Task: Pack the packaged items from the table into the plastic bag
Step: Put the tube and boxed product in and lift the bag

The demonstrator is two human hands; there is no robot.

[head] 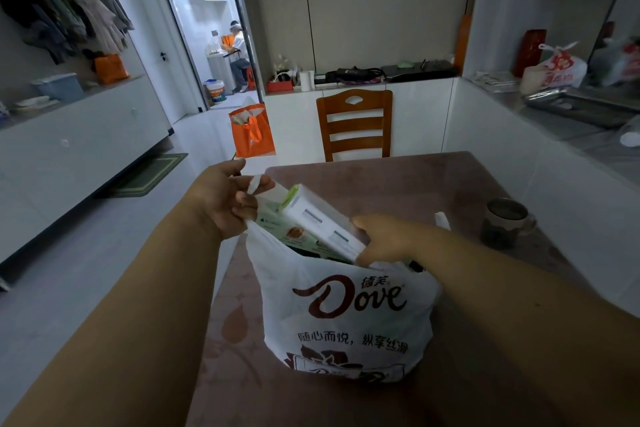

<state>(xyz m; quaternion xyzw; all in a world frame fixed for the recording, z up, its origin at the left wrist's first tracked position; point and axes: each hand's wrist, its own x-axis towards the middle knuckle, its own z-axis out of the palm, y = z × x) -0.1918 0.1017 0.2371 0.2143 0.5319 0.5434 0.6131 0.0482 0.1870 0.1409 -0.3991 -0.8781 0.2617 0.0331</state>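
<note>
A white plastic bag [349, 315] printed with a brown "Dove" logo stands on the pinkish table [433, 180], bulging with contents. My left hand [225, 201] pinches the bag's left handle and holds the mouth up and open. My right hand [388, 239] grips the near end of a white and green box [318, 218], which slants out of the bag's opening. Beside it, a second green package [294, 234] with a food picture sits partly inside the bag. The bag hides whatever lies deeper inside it.
A dark mug [507, 222] stands on the table to the right of the bag. A wooden chair [355, 125] sits at the far side. An orange tote bag [251, 130] is on the floor. Counters run along both walls. A person sits in the far room.
</note>
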